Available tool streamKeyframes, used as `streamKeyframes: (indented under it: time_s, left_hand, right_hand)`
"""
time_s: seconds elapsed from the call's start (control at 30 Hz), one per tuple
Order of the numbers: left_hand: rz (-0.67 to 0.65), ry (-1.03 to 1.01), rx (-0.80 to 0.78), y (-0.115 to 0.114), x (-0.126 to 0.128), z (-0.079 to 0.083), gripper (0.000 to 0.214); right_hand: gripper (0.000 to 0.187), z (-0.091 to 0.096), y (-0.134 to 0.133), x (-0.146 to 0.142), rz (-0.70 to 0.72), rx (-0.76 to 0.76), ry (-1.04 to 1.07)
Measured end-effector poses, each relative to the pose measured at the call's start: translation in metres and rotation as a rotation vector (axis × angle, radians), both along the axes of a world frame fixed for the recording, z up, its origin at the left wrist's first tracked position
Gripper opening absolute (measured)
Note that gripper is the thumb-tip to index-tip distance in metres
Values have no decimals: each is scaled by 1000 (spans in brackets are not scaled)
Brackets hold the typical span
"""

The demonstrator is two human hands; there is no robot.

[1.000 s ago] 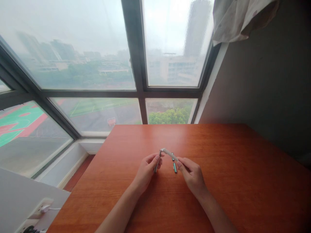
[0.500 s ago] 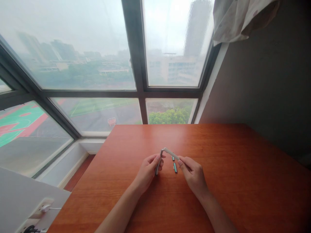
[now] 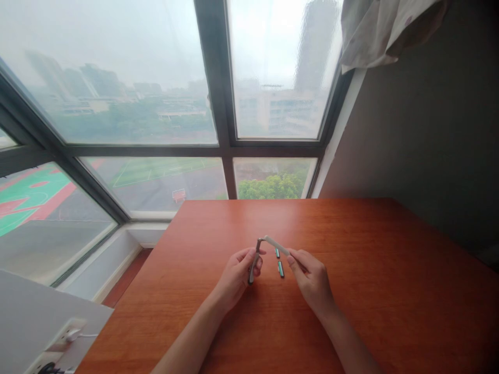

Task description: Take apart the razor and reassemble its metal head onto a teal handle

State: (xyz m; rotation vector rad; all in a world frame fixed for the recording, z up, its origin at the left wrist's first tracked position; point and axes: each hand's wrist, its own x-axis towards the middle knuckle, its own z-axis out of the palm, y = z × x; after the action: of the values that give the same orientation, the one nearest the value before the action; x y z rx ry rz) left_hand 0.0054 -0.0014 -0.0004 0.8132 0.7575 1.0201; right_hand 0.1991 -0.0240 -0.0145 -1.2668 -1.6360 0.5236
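Table [image 3: 370, 275]: two bars [image 3: 280, 269] on it, left hand [image 3: 235, 272] and right hand [image 3: 311, 276] above it. Window [image 3: 156, 151] behind table; socket [image 3: 65, 335] left of table.

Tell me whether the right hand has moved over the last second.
Yes, slightly rightward: the gap between the right hand and the nearer green-and-black piece, unmoved on the table, has widened.

L hand [image 3: 236, 272] grips grey handle [image 3: 253, 269]; R hand [image 3: 314, 278] pinches pale stick [image 3: 276, 244], tips v. close; 2 sm. green-blk bars [image 3: 280, 269] on brown wood tbl [image 3: 382, 259] nr window [image 3: 268, 67].
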Motion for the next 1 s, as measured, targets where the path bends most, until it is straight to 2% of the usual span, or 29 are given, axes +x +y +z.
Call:
streamKeyframes:
  time_s: [0.2, 1.0]
  left_hand:
    - [-10, 46, 18, 0, 1, -1, 33]
    - [11, 162, 78, 3, 0, -3, 39]
  right_hand:
    - [26, 1, -1, -2, 45, -9, 32]
    - [27, 3, -1, -2, 37, -32, 16]
